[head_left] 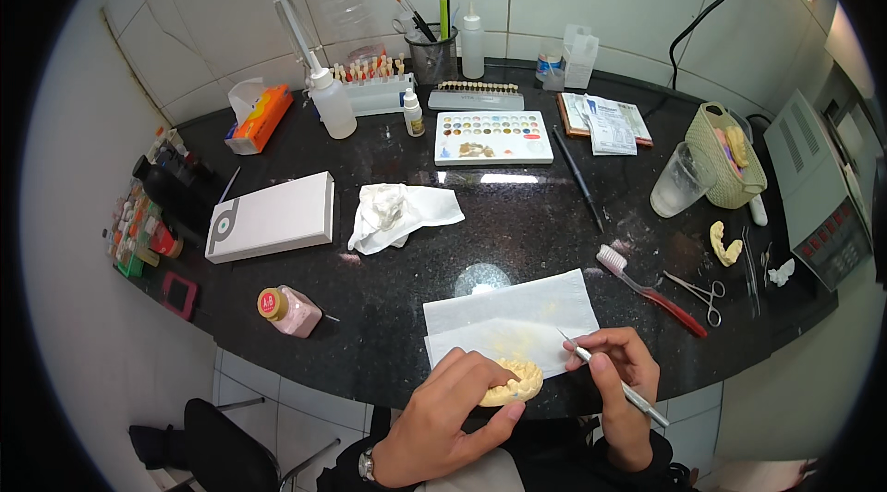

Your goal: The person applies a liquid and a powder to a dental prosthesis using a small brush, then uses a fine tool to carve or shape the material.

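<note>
plaster work on a yellow dental cast (pixel 511 384) looks to be midway: pale dust lies on the white paper towel (pixel 506 318) under it, so some scraping seems done, yet the metal pick (pixel 612 376) is poised just beside the cast, apart from it, so more seems left. left hand (pixel 453 409) curls its fingers around the cast, gripping it at the near edge of the black counter (pixel 388 252), over the towel's front edge. right hand (pixel 621 370) pinches the pick like a pen, tip aimed toward the cast. counted: two casts, the held one and a second cast (pixel 725 243) lying far right; one red toothbrush (pixel 649 287); one pair of scissors (pixel 707 291); one colour palette (pixel 492 136); one crumpled cloth (pixel 399 213); one white box (pixel 271 216); one pink jar (pixel 289 309); one clear cup (pixel 677 181). small bottles at the back are too crowded to count surely.
</note>
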`<move>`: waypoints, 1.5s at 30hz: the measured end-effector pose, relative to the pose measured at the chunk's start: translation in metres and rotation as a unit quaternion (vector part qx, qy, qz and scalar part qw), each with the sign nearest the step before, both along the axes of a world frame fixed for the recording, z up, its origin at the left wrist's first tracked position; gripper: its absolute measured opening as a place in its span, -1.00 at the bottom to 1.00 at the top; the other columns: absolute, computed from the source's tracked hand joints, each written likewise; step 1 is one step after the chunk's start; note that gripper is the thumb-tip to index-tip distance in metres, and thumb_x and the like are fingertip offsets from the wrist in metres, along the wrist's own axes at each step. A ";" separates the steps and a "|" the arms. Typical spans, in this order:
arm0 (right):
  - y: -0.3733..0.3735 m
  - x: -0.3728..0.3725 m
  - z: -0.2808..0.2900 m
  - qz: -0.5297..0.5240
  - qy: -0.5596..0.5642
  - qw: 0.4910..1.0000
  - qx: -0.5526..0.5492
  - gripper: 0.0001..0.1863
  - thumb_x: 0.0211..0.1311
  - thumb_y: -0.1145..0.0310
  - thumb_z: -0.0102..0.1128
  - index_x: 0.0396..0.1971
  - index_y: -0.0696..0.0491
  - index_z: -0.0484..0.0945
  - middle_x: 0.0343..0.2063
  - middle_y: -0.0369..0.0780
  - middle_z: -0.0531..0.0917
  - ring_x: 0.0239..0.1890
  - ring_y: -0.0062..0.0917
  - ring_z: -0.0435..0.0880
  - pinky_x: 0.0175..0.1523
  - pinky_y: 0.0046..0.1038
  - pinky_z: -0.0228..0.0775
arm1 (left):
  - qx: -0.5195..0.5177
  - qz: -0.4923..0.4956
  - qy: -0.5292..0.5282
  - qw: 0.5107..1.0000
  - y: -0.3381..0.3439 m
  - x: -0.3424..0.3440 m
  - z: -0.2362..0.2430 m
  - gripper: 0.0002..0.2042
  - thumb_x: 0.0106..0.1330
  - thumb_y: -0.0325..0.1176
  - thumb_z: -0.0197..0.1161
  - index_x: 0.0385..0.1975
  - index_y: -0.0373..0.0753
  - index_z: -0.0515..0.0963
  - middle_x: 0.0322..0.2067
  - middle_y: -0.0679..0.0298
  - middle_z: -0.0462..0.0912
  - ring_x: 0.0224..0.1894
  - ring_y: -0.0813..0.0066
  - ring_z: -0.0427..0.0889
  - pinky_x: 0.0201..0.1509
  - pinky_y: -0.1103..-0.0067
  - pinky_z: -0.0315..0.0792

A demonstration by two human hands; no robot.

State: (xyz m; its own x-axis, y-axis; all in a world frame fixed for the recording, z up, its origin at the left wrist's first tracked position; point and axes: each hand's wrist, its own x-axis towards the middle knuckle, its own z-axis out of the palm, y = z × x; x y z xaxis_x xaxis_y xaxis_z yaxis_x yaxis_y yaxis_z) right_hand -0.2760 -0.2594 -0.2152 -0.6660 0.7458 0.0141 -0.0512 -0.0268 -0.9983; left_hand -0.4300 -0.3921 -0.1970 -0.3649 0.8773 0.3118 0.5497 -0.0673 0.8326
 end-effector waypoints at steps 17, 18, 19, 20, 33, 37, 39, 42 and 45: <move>-0.001 -0.018 -0.006 0.163 0.117 0.958 0.206 -0.75 -0.10 0.64 0.35 -0.34 0.12 0.62 -0.36 -0.14 0.68 -0.04 -0.13 0.62 0.16 0.01 0.35 | 0.058 0.031 0.045 0.997 0.002 -0.005 -0.030 -0.77 -0.07 -0.48 0.38 -0.42 -0.35 0.50 -0.46 0.20 0.48 -0.46 0.32 0.43 -0.42 0.52 0.36; -0.001 -0.018 -0.005 0.165 0.109 0.956 0.217 -0.74 -0.11 0.65 0.36 -0.33 0.12 0.62 -0.36 -0.14 0.67 -0.05 -0.14 0.62 0.15 -0.02 0.38 | 0.053 0.037 0.060 0.996 0.002 -0.005 -0.031 -0.77 -0.08 -0.48 0.38 -0.43 -0.34 0.50 -0.46 0.21 0.47 -0.46 0.32 0.43 -0.42 0.52 0.36; 0.000 -0.019 -0.006 0.169 0.103 0.951 0.238 -0.73 -0.12 0.65 0.36 -0.32 0.12 0.63 -0.35 -0.14 0.67 -0.05 -0.14 0.62 0.14 -0.04 0.40 | 0.051 0.041 0.068 0.996 0.003 -0.004 -0.032 -0.77 -0.08 -0.47 0.37 -0.43 -0.34 0.50 -0.46 0.21 0.47 -0.46 0.32 0.42 -0.42 0.52 0.35; 0.000 -0.019 -0.006 0.173 0.097 0.945 0.261 -0.72 -0.12 0.65 0.36 -0.31 0.12 0.63 -0.35 -0.15 0.67 -0.05 -0.15 0.62 0.13 -0.06 0.42 | 0.051 0.045 0.077 0.995 0.003 -0.004 -0.033 -0.77 -0.08 -0.47 0.37 -0.43 -0.34 0.50 -0.47 0.21 0.46 -0.46 0.32 0.41 -0.42 0.52 0.35; -0.001 -0.018 -0.007 0.197 0.038 0.923 0.328 -0.68 -0.11 0.58 0.39 -0.25 0.18 0.61 -0.29 -0.08 0.64 -0.04 -0.18 0.62 0.04 -0.24 0.54 | 0.061 0.062 0.113 0.990 0.005 -0.005 -0.040 -0.79 -0.10 -0.47 0.34 -0.46 -0.35 0.50 -0.50 0.21 0.46 -0.50 0.31 0.40 -0.46 0.51 0.36; -0.006 -0.018 -0.011 0.192 0.036 0.910 0.366 -0.64 -0.07 0.56 0.36 -0.17 0.19 0.57 -0.23 -0.02 0.62 -0.04 -0.15 0.61 -0.07 -0.34 0.60 | 0.060 0.068 0.112 0.990 0.005 -0.004 -0.041 -0.80 -0.10 -0.48 0.34 -0.47 -0.35 0.49 -0.51 0.20 0.47 -0.50 0.30 0.40 -0.46 0.51 0.36; -0.008 -0.017 -0.010 0.189 0.037 0.904 0.382 -0.62 -0.05 0.56 0.34 -0.14 0.22 0.55 -0.21 0.02 0.61 -0.03 -0.14 0.61 -0.12 -0.38 0.61 | 0.065 0.069 0.108 0.990 0.005 -0.005 -0.041 -0.80 -0.10 -0.48 0.34 -0.46 -0.35 0.49 -0.50 0.19 0.48 -0.50 0.30 0.41 -0.46 0.51 0.36; -0.011 -0.019 -0.011 0.176 0.038 0.890 0.419 -0.62 -0.04 0.56 0.34 -0.14 0.25 0.55 -0.20 0.07 0.60 -0.03 -0.12 0.61 -0.15 -0.41 0.61 | 0.066 0.083 0.115 0.988 0.005 -0.004 -0.042 -0.79 -0.11 -0.48 0.35 -0.46 -0.34 0.50 -0.50 0.19 0.50 -0.49 0.30 0.43 -0.46 0.51 0.36; -0.017 -0.022 -0.014 0.148 0.040 0.895 0.419 -0.63 -0.03 0.57 0.32 -0.14 0.28 0.55 -0.21 0.09 0.59 -0.04 -0.11 0.61 -0.13 -0.41 0.61 | 0.055 0.097 0.113 0.987 0.005 -0.004 -0.039 -0.78 -0.11 -0.47 0.36 -0.45 -0.34 0.51 -0.49 0.18 0.52 -0.49 0.29 0.44 -0.45 0.50 0.36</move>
